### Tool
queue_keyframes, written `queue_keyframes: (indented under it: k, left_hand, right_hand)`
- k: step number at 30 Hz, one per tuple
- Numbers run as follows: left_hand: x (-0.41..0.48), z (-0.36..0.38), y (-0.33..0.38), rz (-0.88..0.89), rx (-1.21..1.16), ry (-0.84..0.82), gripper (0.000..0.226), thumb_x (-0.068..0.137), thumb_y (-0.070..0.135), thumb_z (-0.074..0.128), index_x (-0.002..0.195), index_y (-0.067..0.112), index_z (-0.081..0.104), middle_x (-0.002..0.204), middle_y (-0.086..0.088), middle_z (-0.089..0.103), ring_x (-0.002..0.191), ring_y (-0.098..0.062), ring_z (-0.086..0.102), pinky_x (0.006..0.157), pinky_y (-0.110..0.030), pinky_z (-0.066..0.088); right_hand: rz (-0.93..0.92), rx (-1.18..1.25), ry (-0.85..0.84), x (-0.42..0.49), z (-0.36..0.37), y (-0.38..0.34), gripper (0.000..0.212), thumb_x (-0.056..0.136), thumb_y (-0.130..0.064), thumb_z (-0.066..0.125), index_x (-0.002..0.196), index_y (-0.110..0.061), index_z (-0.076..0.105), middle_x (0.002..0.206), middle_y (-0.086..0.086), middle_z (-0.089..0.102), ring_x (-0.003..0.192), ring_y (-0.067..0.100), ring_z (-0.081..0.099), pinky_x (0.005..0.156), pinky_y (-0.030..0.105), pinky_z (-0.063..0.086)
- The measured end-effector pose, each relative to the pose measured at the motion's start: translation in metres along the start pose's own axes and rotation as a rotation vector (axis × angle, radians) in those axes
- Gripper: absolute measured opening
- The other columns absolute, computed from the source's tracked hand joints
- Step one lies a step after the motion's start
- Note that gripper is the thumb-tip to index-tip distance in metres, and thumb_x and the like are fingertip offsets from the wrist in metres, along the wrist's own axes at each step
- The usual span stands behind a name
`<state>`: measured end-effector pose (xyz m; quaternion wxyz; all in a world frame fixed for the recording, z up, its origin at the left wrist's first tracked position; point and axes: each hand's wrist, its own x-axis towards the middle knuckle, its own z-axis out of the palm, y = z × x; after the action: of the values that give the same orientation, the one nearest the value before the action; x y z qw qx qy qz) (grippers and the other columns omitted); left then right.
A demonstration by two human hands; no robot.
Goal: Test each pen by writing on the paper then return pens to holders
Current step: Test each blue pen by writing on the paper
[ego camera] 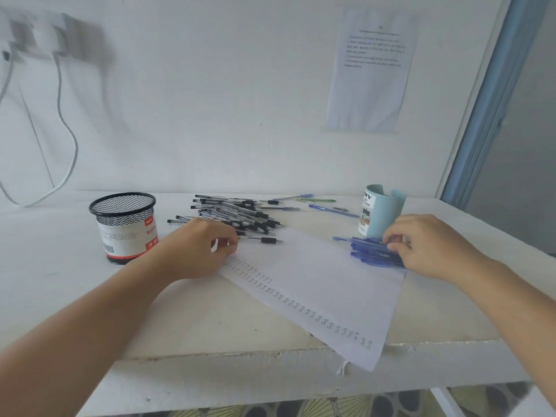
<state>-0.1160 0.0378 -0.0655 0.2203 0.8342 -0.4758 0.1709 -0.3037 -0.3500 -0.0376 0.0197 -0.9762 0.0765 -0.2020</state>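
Note:
A white paper (319, 284) with rows of small test marks lies slanted on the table, its near corner hanging over the front edge. Behind it lies a pile of black pens (237, 215). My left hand (195, 251) rests at the paper's far left corner, beside the nearest black pens, fingers loosely curled with nothing seen in them. At the paper's right corner is a stack of blue pens (373, 251). My right hand (427, 245) is on that stack, fingertips pinching one blue pen. An empty black mesh holder (126, 227) stands at the left and a light blue holder (380, 212) at the right.
A few loose blue and green pens (319, 203) lie at the back, between the black pile and the blue holder. The white table (210, 320) meets a wall with a taped sheet (370, 70) and hanging cables (63, 121). A blue door frame (481, 115) is at the right.

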Motion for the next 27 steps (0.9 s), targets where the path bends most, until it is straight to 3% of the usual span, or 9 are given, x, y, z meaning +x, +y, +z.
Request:
queue_keyframes:
  k: [3, 7, 10, 12, 16, 19, 22, 24, 27]
  left_hand:
    - [-0.001, 0.0, 0.0, 0.011, 0.0, -0.001, 0.018, 0.089, 0.015, 0.069, 0.081, 0.031, 0.068, 0.068, 0.02, 0.058, 0.068, -0.009, 0.054, 0.063, -0.014, 0.039]
    - [-0.001, 0.0, -0.001, 0.021, -0.005, -0.016, 0.017, 0.088, 0.014, 0.069, 0.08, 0.029, 0.068, 0.068, 0.022, 0.057, 0.068, -0.007, 0.053, 0.063, -0.017, 0.04]
    - [-0.001, 0.001, -0.001, -0.001, -0.001, -0.048, 0.016, 0.088, 0.014, 0.069, 0.078, 0.028, 0.068, 0.071, 0.02, 0.058, 0.072, -0.004, 0.055, 0.064, -0.013, 0.037]
    - [0.0, 0.002, -0.002, -0.011, 0.004, -0.056, 0.016, 0.088, 0.014, 0.068, 0.078, 0.027, 0.068, 0.071, 0.02, 0.059, 0.074, -0.001, 0.055, 0.064, -0.01, 0.035]
    - [0.001, 0.006, -0.005, -0.008, 0.012, -0.044, 0.016, 0.085, 0.015, 0.063, 0.074, 0.027, 0.063, 0.068, 0.02, 0.057, 0.071, 0.0, 0.054, 0.064, -0.019, 0.042]
    - [0.002, 0.01, -0.007, -0.027, 0.034, -0.038, 0.013, 0.081, 0.02, 0.055, 0.072, 0.03, 0.057, 0.067, 0.017, 0.056, 0.067, -0.003, 0.052, 0.063, -0.03, 0.051]
    - [0.004, 0.013, -0.009, -0.047, 0.038, -0.039, 0.012, 0.079, 0.023, 0.051, 0.071, 0.031, 0.054, 0.066, 0.015, 0.057, 0.068, -0.007, 0.055, 0.064, -0.035, 0.054]
    - [0.006, 0.014, -0.009, -0.063, 0.035, -0.038, 0.011, 0.079, 0.023, 0.05, 0.073, 0.029, 0.056, 0.067, 0.015, 0.058, 0.069, -0.009, 0.057, 0.065, -0.035, 0.055]
    - [0.007, 0.014, -0.008, -0.075, 0.036, -0.044, 0.013, 0.08, 0.022, 0.05, 0.073, 0.029, 0.058, 0.067, 0.016, 0.06, 0.069, -0.009, 0.059, 0.065, -0.035, 0.056]
  right_hand:
    - [-0.015, -0.028, 0.019, 0.0, 0.002, -0.005, 0.019, 0.082, -0.01, 0.072, 0.08, -0.029, 0.073, 0.078, -0.014, 0.062, 0.077, 0.015, 0.057, 0.07, 0.038, 0.052]
    - [-0.045, 0.044, 0.215, 0.007, 0.005, -0.019, 0.019, 0.081, -0.003, 0.069, 0.086, -0.021, 0.075, 0.078, -0.01, 0.064, 0.074, 0.022, 0.059, 0.068, 0.037, 0.053]
    - [-0.122, 0.16, 0.224, 0.024, 0.009, -0.047, 0.019, 0.085, -0.001, 0.067, 0.092, -0.017, 0.075, 0.082, -0.007, 0.065, 0.07, 0.015, 0.056, 0.069, 0.033, 0.049]
    - [-0.128, 0.215, 0.149, 0.046, 0.018, -0.065, 0.018, 0.089, -0.003, 0.063, 0.098, -0.015, 0.074, 0.086, -0.003, 0.064, 0.074, 0.013, 0.056, 0.072, 0.032, 0.046]
    - [0.052, 0.066, -0.098, 0.104, 0.038, -0.084, 0.037, 0.09, -0.011, 0.054, 0.124, -0.02, 0.066, 0.118, 0.001, 0.061, 0.111, 0.026, 0.057, 0.086, 0.032, 0.048]
    - [0.184, -0.012, -0.275, 0.137, 0.054, -0.09, 0.038, 0.088, -0.012, 0.051, 0.125, -0.013, 0.059, 0.128, 0.012, 0.057, 0.104, 0.03, 0.057, 0.077, 0.032, 0.048]
    - [0.285, -0.11, -0.382, 0.159, 0.076, -0.084, 0.057, 0.083, -0.022, 0.047, 0.14, -0.02, 0.046, 0.129, 0.01, 0.051, 0.115, 0.033, 0.052, 0.087, 0.037, 0.052]
    - [0.34, -0.116, -0.385, 0.17, 0.086, -0.081, 0.051, 0.08, -0.021, 0.045, 0.13, -0.022, 0.052, 0.108, 0.004, 0.052, 0.105, 0.033, 0.055, 0.077, 0.035, 0.053]
    - [0.318, -0.205, -0.272, 0.175, 0.086, -0.085, 0.009, 0.088, -0.014, 0.053, 0.097, -0.015, 0.055, 0.087, 0.002, 0.049, 0.09, 0.029, 0.055, 0.076, 0.033, 0.042]
